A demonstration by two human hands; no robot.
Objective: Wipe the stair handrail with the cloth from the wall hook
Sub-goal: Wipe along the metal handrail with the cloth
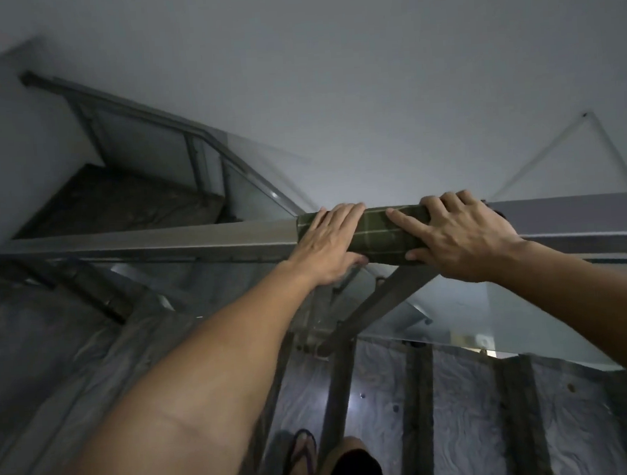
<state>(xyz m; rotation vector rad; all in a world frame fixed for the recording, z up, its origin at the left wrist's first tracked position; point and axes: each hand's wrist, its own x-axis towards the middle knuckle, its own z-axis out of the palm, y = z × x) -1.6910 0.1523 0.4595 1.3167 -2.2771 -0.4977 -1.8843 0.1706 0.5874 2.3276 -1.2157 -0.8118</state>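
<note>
A dark green checked cloth [382, 238] is wrapped over the flat grey stair handrail [151, 243], which runs across the middle of the view. My left hand [329, 245] presses on the cloth's left end, fingers curled over the far edge of the rail. On the cloth's right end lies my right hand [455, 238], fingers spread, thumb under the rail's near edge. Both hands hold the cloth against the rail. The cloth's underside is hidden.
A white wall [369, 87] rises just behind the rail. Glass panels [264, 174] and metal posts [378, 306] stand below it. A second handrail [113, 102] climbs at upper left above dark steps [119, 201]. My foot in a sandal [300, 458] stands on the marbled floor.
</note>
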